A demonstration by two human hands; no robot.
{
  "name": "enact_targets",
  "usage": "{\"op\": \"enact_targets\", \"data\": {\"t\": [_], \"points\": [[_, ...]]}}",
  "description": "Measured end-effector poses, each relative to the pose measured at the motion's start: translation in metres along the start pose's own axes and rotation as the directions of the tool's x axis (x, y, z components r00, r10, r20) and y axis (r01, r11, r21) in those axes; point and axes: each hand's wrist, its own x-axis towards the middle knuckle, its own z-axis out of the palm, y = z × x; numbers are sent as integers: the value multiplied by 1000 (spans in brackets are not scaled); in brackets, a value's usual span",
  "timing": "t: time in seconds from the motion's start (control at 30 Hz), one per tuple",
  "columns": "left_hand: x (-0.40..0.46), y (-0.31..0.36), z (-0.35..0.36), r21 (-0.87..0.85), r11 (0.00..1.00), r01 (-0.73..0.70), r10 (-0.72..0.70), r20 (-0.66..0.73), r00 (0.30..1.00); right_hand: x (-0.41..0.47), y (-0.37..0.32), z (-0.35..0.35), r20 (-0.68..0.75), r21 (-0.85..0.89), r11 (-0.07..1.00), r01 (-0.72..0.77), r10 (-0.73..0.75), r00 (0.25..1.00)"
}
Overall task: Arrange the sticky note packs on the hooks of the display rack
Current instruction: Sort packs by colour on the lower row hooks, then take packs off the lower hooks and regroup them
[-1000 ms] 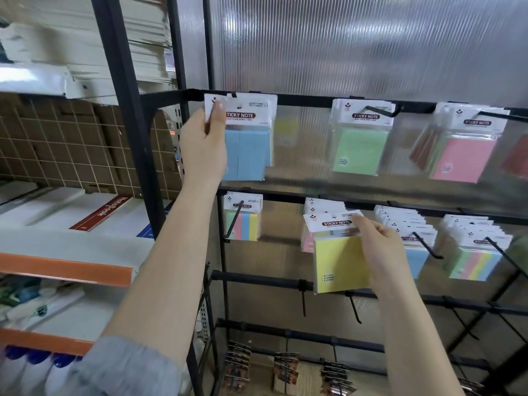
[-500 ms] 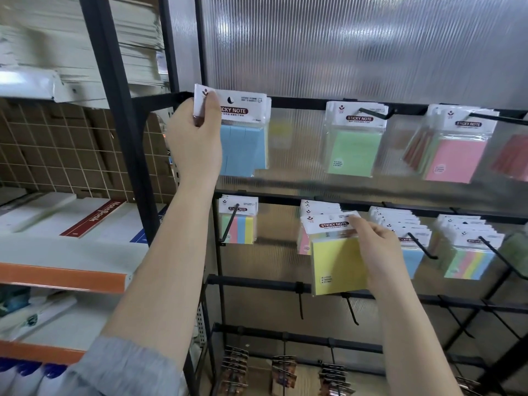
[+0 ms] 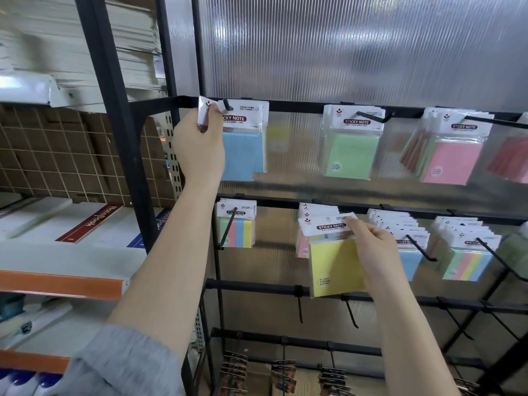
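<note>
Left hand (image 3: 200,144) raised to the top rail of the display rack (image 3: 300,105), forearm angled up from a grey sleeve (image 3: 120,364). Fingers pinching the header card of the blue sticky note pack (image 3: 243,138) at its hook (image 3: 225,104). Just left, the black upright (image 3: 114,110); open rail to the right before the green pack (image 3: 353,144). Right hand (image 3: 374,252) lower, gripping the yellow sticky note pack (image 3: 334,264) by its top right corner, in front of the middle row.

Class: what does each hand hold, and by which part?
Left hand: blue pack, header's left corner. Right hand: yellow pack, right edge below the header.
</note>
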Motion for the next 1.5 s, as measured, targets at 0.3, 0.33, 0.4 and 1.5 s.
{"op": "enact_targets", "data": {"t": [0.3,0.33,0.4,1.5], "points": [[23,-30,30,65,992,108,-110,34,993,-1,0,-2,13,-21,1000,6,-6,1000],[25,-33,31,89,989,117,-119,21,993,-1,0,-3,9,-16,1000,2,-1,1000],[27,-36,32,107,983,147,-149,9,989,-1,-1,-4,-1,-9,1000,-2,2,1000],[-121,-19,79,301,953,-27,-210,723,659,-21,-4,-117,-351,176,959,222,-150,924]]}}
